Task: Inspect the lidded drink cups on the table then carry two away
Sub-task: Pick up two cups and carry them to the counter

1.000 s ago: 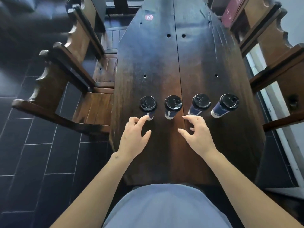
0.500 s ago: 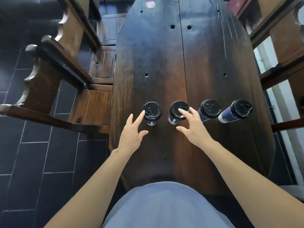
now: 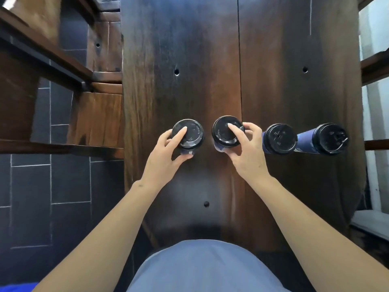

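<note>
Several blue paper cups with black lids stand in a row across the dark wooden table (image 3: 189, 60). My left hand (image 3: 166, 152) wraps the leftmost cup (image 3: 192, 133), index finger lying on its lid and thumb against its side. My right hand (image 3: 246, 150) grips the second cup (image 3: 221, 131) the same way, index finger on the lid. A third cup (image 3: 279, 139) and a fourth cup (image 3: 329, 139) stand untouched to the right. All the cups rest on the table.
A wooden chair (image 3: 96, 114) stands against the table's left edge, over dark floor tiles (image 3: 42, 186). Another chair's rails (image 3: 374, 66) show at the right edge. My light blue shirt (image 3: 200, 268) fills the bottom middle.
Both hands moved forward from open above the table and closed around the two left cups. The camera leaned in closer over the table.
</note>
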The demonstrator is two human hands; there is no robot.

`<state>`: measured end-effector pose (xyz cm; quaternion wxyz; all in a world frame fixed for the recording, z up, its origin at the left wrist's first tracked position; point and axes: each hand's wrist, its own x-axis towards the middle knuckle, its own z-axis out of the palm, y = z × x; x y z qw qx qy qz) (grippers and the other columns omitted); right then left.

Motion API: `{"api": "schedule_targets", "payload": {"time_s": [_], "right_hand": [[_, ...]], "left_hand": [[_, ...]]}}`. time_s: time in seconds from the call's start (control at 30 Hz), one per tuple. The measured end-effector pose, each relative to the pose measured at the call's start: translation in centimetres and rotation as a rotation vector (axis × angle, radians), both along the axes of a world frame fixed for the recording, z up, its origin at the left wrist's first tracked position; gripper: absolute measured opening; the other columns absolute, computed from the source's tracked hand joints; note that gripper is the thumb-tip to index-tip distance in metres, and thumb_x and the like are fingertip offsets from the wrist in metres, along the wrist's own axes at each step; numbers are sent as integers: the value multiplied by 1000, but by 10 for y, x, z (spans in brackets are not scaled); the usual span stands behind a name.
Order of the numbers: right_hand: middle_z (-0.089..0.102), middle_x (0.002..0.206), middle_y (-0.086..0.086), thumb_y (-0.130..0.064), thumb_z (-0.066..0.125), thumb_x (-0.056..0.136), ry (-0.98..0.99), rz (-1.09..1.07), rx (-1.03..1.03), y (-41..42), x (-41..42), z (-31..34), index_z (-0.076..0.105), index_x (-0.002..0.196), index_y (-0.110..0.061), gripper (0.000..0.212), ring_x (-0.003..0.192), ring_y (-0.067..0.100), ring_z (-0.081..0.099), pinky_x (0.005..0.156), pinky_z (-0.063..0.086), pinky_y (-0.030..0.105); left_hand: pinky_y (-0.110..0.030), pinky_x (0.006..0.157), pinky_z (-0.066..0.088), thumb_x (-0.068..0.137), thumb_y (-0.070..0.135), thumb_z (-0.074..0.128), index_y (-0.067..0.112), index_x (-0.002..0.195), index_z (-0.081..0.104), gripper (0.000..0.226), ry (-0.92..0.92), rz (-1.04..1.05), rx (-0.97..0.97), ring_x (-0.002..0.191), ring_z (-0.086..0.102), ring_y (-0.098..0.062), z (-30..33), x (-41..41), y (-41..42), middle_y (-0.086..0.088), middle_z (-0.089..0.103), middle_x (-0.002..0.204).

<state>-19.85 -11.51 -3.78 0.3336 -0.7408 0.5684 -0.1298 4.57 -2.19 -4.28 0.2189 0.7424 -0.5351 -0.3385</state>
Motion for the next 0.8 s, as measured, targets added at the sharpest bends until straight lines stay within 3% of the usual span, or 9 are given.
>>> {"api": "schedule_targets", "payload": {"time_s": [0.13, 0.23, 0.33, 0.43, 0.53, 0.6, 0.7, 0.8], "right_hand": [[34, 145, 5, -10, 81, 83, -4, 8, 14, -24, 9, -10, 52, 146, -30, 72, 126, 24, 50, 108, 48, 42], [33, 153, 7, -8, 81, 83, -51, 7, 71, -36, 17, -15, 47, 146, -28, 75, 136, 21, 44, 114, 40, 25], [39, 150, 12, -6, 81, 81, -143, -12, 96, -41, 25, -24, 42, 143, -28, 76, 135, 20, 45, 107, 32, 5], [45, 141, 16, -7, 83, 79, -179, -46, 70, -48, 29, -32, 44, 142, -16, 75, 126, 19, 50, 102, 32, 1], [45, 140, 18, -11, 87, 78, -185, -64, 70, -61, 34, -38, 43, 144, -10, 79, 124, 17, 49, 101, 38, 5], [43, 143, 15, -13, 88, 78, -204, -71, 96, -69, 36, -43, 39, 146, -11, 84, 127, 13, 46, 104, 47, 16], [41, 148, 9, -19, 88, 78, -256, -87, 130, -81, 38, -50, 34, 150, -17, 90, 134, 10, 45, 107, 51, 36], [43, 151, 5, -19, 88, 78, -319, -81, 182, -85, 39, -50, 31, 152, -22, 94, 136, 16, 49, 104, 53, 42]], "left_hand": [[-36, 107, 47, 92, 18, 79, 25, 158, 37, 79, 60, 81, 26, 133, 53, -20, -12, 2, -22, -6, 50, 150], [-33, 105, 48, 90, 14, 80, 22, 158, 34, 82, 110, 120, 36, 131, 52, -17, -22, 2, -34, -6, 50, 148], [-27, 105, 48, 90, 12, 81, 20, 156, 35, 81, 148, 168, 24, 126, 49, -5, -27, 2, -48, -5, 49, 149], [-36, 109, 52, 89, 15, 82, 18, 153, 35, 78, 170, 203, -20, 127, 46, 0, -35, 4, -60, 1, 45, 147], [-45, 108, 54, 89, 16, 81, 16, 151, 34, 78, 200, 250, -44, 134, 47, -6, -40, 5, -68, 4, 41, 148], [-46, 106, 55, 89, 13, 80, 15, 152, 32, 79, 219, 261, -54, 138, 48, -17, -44, 6, -73, -5, 42, 154], [-47, 106, 55, 90, 11, 78, 16, 154, 29, 80, 253, 263, -69, 141, 48, -22, -48, 6, -81, -7, 41, 157], [-48, 107, 54, 91, 10, 78, 18, 157, 27, 84, 283, 246, -58, 143, 47, -22, -45, 4, -83, -3, 38, 160]]}}
